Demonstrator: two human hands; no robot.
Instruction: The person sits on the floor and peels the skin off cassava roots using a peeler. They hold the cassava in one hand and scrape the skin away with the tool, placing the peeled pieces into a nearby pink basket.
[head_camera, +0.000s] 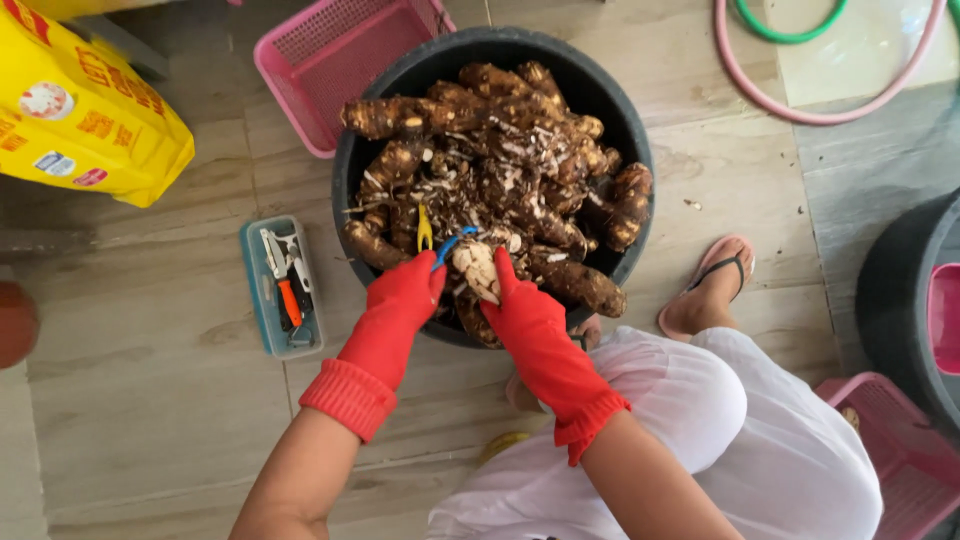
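Presently, item one: my left hand (400, 300), in a red rubber glove, is closed round a blue-handled peeler (448, 246), its blade end against a partly peeled root (478, 270). Item two: my right hand (525, 310), gloved the same, is wrapped about that pale root from the right, thumb up along its side; the root sits just over the near rim of the tub, centre of frame. Item three: a black round tub (620, 110), upper centre, heaped with brown unpeeled roots (500, 150) and peel scraps, a yellow-handled tool (424, 228) lying among them just above my left hand. Item four: a pink plastic basket (320, 60), upper left of the tub, touching its rim. Item five: a small blue tray of hand tools (282, 286), left of centre, near my left wrist but apart from it. Item six: a yellow printed sack (80, 110), upper left. Item seven: hoses (800, 90), upper right. Bare tiled floor (150, 400) lies open at lower left; the right edge is crowded by another dark tub (900, 300) and pink crate (900, 450).
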